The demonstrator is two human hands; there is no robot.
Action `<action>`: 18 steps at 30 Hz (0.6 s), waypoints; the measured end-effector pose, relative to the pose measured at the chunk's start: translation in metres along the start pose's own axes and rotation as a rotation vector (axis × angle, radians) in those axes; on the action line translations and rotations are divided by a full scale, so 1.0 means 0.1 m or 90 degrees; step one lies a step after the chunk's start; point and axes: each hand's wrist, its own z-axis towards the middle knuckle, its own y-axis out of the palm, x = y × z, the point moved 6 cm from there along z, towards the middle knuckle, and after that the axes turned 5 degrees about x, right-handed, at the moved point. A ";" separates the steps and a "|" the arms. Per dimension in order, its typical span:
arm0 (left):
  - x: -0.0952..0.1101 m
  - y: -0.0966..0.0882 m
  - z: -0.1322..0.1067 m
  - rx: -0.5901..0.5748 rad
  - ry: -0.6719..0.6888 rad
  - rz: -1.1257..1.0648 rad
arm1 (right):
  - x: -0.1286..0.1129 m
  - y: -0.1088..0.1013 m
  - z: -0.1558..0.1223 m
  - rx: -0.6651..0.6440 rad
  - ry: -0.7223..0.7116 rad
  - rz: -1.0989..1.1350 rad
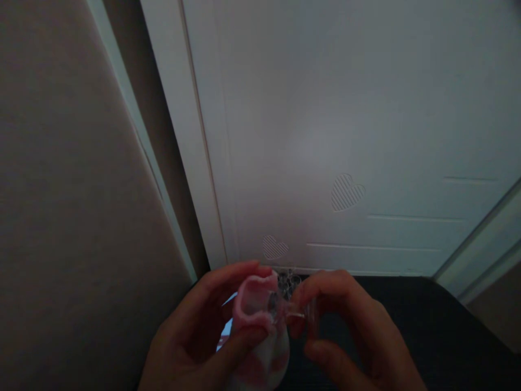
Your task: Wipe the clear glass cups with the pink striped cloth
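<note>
My left hand (191, 336) is closed around a soft pink-and-white pouch-like thing (260, 353), its pink mouth gaping upward. The thumb presses on the near side of the rim, and the fingers curl behind it. A clear, glassy-looking piece (311, 317) with a narrow stem is held by the curled fingers of my right hand (354, 320). Its stem end reaches to the right side of the pouch's mouth; I cannot tell whether it goes inside. What exact kind the two things are is not clear in the dim light.
Just beyond the hands, several small clear round pieces (288, 283) lie on a dark tabletop (439, 320). A bright bluish-white patch (225, 332) shows beneath my left hand. A white panel with engraved hearts (305, 136) stands behind the table, and a beige wall (73, 190) is at the left.
</note>
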 end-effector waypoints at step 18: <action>0.00 0.03 0.03 -0.029 -0.037 -0.069 | -0.10 -0.01 0.07 -0.011 -0.039 -0.018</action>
